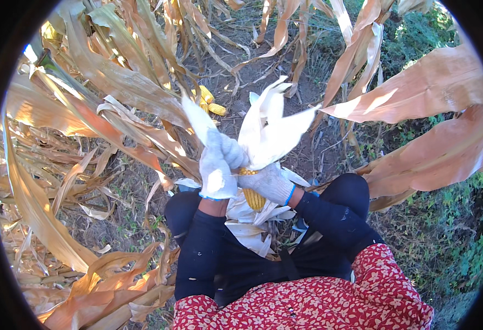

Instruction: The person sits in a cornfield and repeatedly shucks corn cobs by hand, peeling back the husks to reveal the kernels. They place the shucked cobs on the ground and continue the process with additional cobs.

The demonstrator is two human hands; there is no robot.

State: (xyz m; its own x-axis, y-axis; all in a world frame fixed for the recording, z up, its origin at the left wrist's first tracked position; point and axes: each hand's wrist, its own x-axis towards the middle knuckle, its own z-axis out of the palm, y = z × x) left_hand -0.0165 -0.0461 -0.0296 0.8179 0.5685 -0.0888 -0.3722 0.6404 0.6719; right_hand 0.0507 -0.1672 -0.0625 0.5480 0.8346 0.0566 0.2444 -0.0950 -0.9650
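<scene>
My right hand (268,182), in a pale knit work glove with a blue cuff edge, is wrapped around an ear of corn (254,200). Yellow kernels show below the fist and in a narrow band above it. White husk leaves (268,134) fan upward from the ear's far end, spread apart. Close beside it, my left hand (220,165), gloved the same way, is closed on a strip of husk (198,115) that sticks up past the fingers. Whether that strip still joins the ear is hidden by the gloves.
Several husked yellow ears (206,101) lie on the soil ahead. Loose pale husks (252,235) are heaped between my bent legs (350,198). Dry corn stalks and leaves (134,78) crowd the left, and broad dry leaves (427,86) reach in from the right above green weeds (443,231).
</scene>
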